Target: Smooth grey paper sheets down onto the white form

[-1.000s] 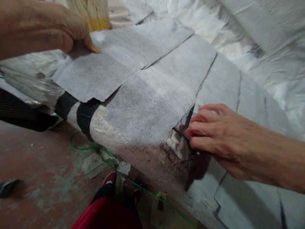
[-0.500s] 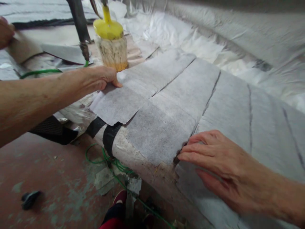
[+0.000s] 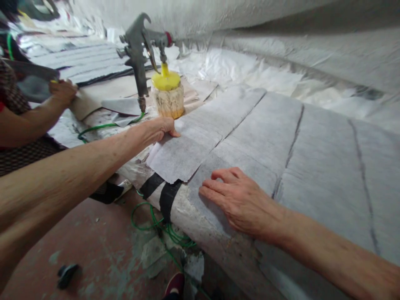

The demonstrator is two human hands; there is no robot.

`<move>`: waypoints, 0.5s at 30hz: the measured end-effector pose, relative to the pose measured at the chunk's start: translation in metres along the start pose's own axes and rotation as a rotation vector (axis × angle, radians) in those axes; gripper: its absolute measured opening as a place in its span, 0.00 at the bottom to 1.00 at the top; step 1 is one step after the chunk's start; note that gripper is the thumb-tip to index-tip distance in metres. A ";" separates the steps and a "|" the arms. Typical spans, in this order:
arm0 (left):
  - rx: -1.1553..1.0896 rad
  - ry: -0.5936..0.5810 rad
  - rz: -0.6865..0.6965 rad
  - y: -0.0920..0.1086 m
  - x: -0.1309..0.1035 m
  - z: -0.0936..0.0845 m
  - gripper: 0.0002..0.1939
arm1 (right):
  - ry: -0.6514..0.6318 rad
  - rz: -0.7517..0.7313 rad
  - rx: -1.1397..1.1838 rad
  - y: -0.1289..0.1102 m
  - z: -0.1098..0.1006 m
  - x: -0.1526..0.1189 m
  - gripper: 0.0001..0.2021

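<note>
The right hand [image 3: 242, 202] is laid flat, fingers spread and grasping nothing, on a grey sheet of thin fibrous fabric [image 3: 228, 160] draped over the rounded edge of the tabletop [image 3: 203, 227]. At its 10 o'clock, the left hand [image 3: 156, 129] is pressed, open, on the far corner of a second grey fabric sheet [image 3: 178, 156] overlapping the first. At 12 o'clock of that hand a metal spray gun with a yellow-lidded cup [image 3: 156, 62] is stood upright. At 9 o'clock another person's hand [image 3: 62, 91] is seen.
</note>
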State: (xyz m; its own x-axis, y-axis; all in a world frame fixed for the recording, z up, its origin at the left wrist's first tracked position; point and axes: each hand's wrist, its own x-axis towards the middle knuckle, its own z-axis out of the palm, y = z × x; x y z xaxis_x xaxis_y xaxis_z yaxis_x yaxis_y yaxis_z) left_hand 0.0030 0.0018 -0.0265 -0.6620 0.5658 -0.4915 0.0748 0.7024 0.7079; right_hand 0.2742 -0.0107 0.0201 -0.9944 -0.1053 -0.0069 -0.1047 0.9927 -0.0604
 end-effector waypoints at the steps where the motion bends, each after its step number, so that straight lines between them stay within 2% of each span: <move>1: -0.020 0.002 -0.019 0.002 -0.001 -0.001 0.10 | -0.022 -0.017 -0.020 0.001 0.003 0.005 0.15; 6: -0.088 0.044 0.006 0.012 -0.009 -0.007 0.13 | -0.023 0.031 -0.138 0.003 0.017 0.020 0.15; 10: -0.098 0.015 0.009 0.018 -0.012 -0.010 0.10 | -0.020 0.099 -0.228 0.000 0.020 0.028 0.17; 15: -0.076 0.054 0.029 0.019 -0.013 -0.010 0.11 | -0.056 0.070 -0.282 -0.002 0.013 0.045 0.08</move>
State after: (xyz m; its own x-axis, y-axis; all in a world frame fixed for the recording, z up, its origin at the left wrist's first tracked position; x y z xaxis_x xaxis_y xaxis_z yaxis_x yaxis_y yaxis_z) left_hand 0.0060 0.0030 -0.0018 -0.6997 0.5598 -0.4438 0.0388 0.6501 0.7589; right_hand 0.2303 -0.0180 0.0067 -0.9979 -0.0314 -0.0569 -0.0433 0.9740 0.2222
